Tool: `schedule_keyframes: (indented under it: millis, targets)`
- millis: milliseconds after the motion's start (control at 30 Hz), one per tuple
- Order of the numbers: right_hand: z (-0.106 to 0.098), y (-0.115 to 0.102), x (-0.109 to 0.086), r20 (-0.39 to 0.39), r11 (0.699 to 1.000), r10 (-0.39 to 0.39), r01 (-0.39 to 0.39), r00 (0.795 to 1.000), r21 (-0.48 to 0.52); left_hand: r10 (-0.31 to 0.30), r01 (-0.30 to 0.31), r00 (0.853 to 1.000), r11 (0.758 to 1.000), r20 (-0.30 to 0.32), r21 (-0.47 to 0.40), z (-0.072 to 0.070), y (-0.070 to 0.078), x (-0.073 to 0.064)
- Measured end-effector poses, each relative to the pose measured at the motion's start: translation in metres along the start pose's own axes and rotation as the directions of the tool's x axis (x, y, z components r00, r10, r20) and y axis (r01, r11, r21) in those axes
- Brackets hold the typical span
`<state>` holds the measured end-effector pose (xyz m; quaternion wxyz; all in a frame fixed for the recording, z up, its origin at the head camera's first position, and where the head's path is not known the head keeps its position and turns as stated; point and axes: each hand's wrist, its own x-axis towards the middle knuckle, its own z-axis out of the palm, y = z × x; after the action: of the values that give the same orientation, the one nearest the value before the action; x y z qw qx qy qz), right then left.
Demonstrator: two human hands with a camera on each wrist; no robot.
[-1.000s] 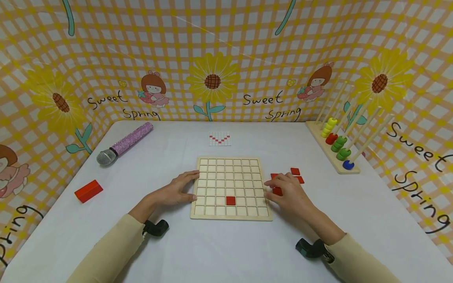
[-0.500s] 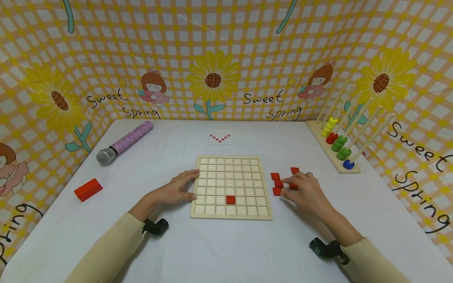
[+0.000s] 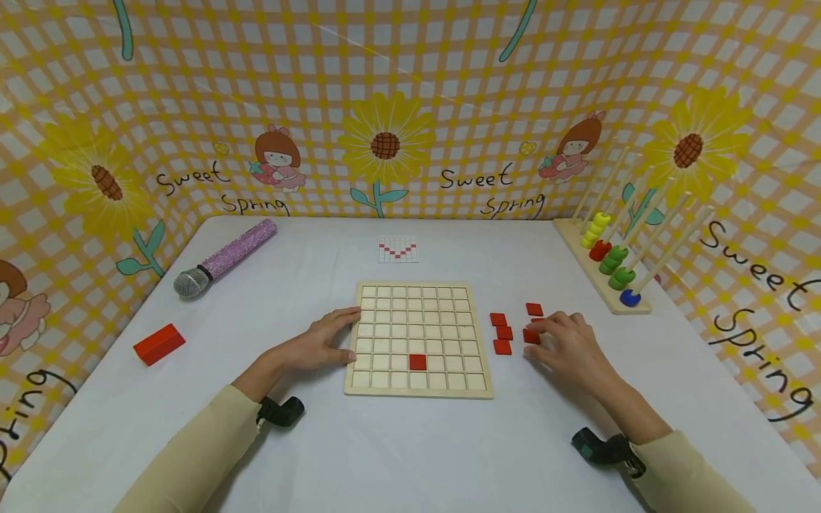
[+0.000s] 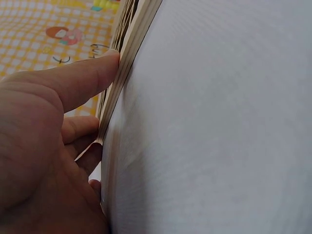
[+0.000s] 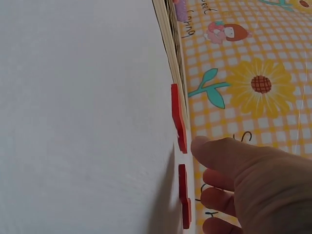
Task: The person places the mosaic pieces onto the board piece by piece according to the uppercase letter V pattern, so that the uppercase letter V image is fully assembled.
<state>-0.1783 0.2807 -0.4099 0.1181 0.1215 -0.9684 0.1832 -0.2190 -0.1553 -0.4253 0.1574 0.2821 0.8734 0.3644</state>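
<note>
Left grip [image 3: 317, 343]: relaxed, thumb and fingers spread against the left edge of the board [image 3: 385, 333], clasping nothing.
Right grip [image 3: 569, 349]: thumb and fingertips parted at a loose tile [image 3: 530, 335]; I can't tell whether they touch it.
Placed tile [image 3: 417, 362]: middle column, second row from the near side.
Other tiles [image 3: 504, 333]: I see them on the surface [image 3: 417, 456], right of the board.

Red tiles [image 3: 502, 347]; pale tan gridded board [image 3: 412, 330]; white table [image 3: 410, 456]; yellow-orange-white checked backdrop [image 3: 449, 71]; glittery purple microphone handle [image 3: 239, 252]; beads [image 3: 613, 268] in 4 colours: yellow, red, green, blue.
</note>
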Motion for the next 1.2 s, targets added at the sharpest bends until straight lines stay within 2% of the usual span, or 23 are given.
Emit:
schedule_keyframes:
  millis: [600,967,1200]
  targets:
    - [0.004,0.017,0.011,0.065,0.999,0.004,-0.001,0.998,-0.044,-0.034,0.034,0.999,0.999,-0.002,-0.002,0.002,-0.002,0.000]
    - [0.003,0.020,0.010,0.062,0.999,-0.001,0.004,0.998,-0.039,-0.012,0.012,1.000,1.000,-0.004,-0.006,0.001,0.000,0.000]
    - [0.004,0.020,0.009,0.046,1.000,-0.015,0.016,0.999,-0.022,-0.021,0.021,1.000,1.000,-0.002,-0.011,0.001,0.000,-0.001]
